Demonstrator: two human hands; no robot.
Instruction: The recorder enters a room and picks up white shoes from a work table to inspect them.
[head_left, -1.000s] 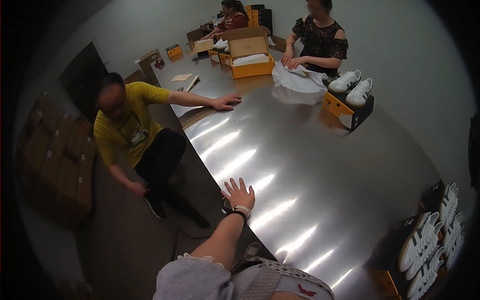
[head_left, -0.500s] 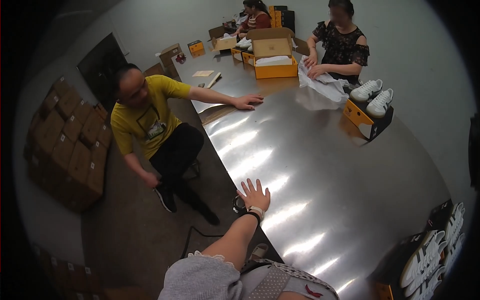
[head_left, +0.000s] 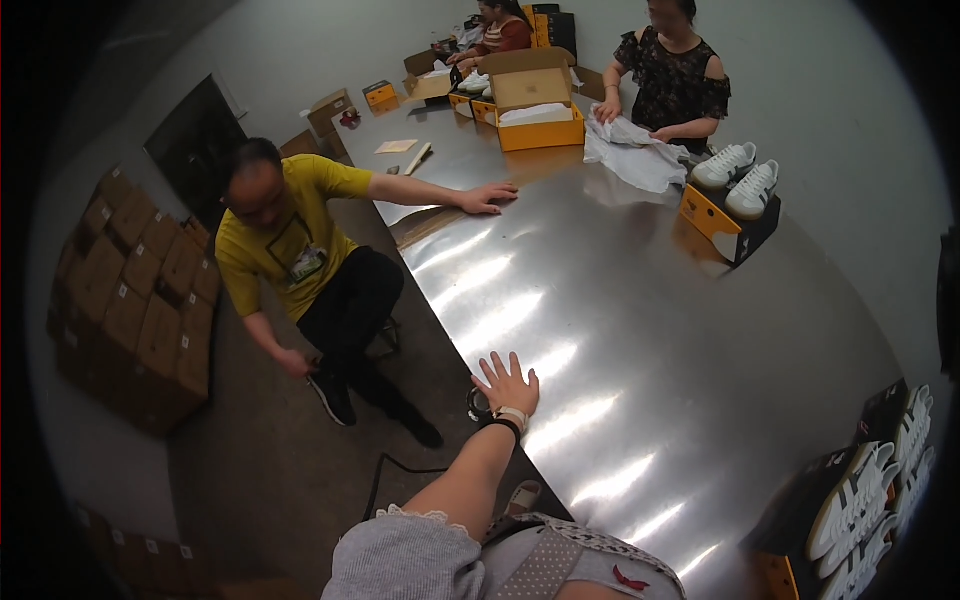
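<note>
My left hand point(head_left: 508, 385) lies flat on the shiny metal table point(head_left: 690, 340) close to its left edge. Its fingers are spread, and nothing is in them. A pale band and a dark band circle the wrist. Beside the wrist, at the table's edge, is a round dark thing point(head_left: 478, 405) whose kind I cannot make out. My right hand is out of sight. At the lower right, several white sneakers with dark stripes point(head_left: 850, 505) sit on black and orange shoe boxes point(head_left: 775, 575).
A seated person in a yellow shirt point(head_left: 290, 225) rests a hand on the table. Across it, another handles white tissue paper point(head_left: 635, 155) near an open orange box point(head_left: 540, 135) and sneakers point(head_left: 735, 175). Someone sits at the far end. Cartons point(head_left: 140, 290) are stacked left.
The person across the table has lowered the tissue paper flatter onto the surface. The person in yellow has tipped their head down. My left hand stays flat on the table; the view has shifted slightly.
</note>
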